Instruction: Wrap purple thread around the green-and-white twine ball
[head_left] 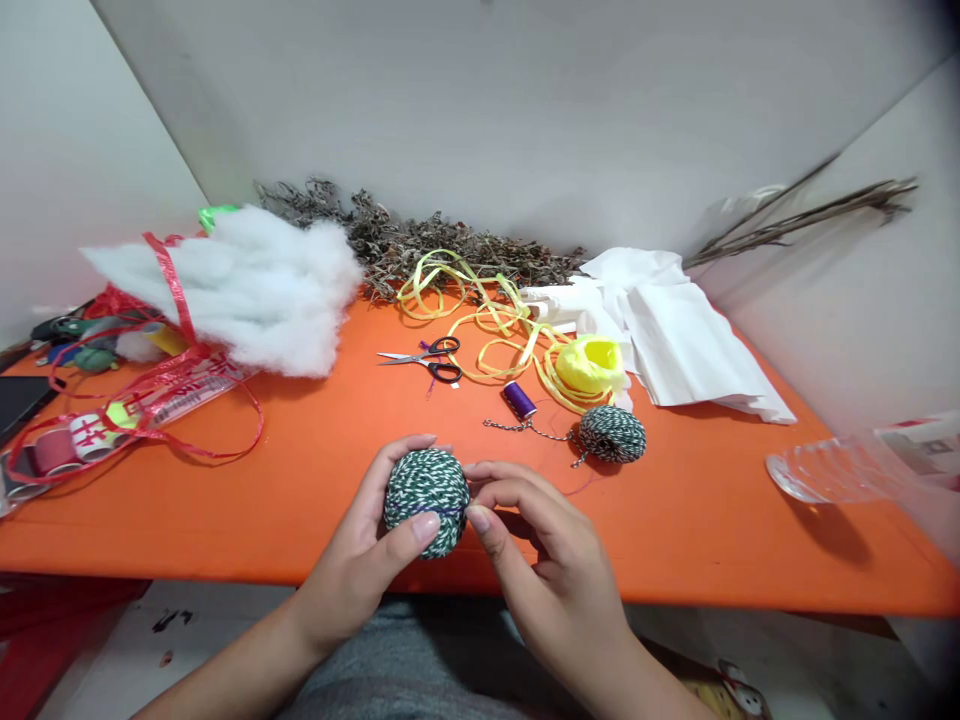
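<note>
Green-and-white yarn came in two balls. The held ball (417,484) was at lower centre of the frame, over the orange table (330,490), one purple strand (407,509) across its front. Left hand (365,545) was curled round its left side, thumb laid on the front. Right hand (555,550) had thumb and forefinger pressed together at the ball's right edge, where the strand reached; whether they pinched it was too small to tell. The second ball (624,433) sat right of centre. One spool of purple thread (519,400) lay tilted to its upper left. One pair of black-handled scissors (421,357) lay near centre, blades pointing left. One hollow yellow bundle (581,375) stood right of centre, yellow ribbon (568,393) beside it. One heap of white wadding (255,285) filled the upper left, red ribbon (172,288) across it.
</note>
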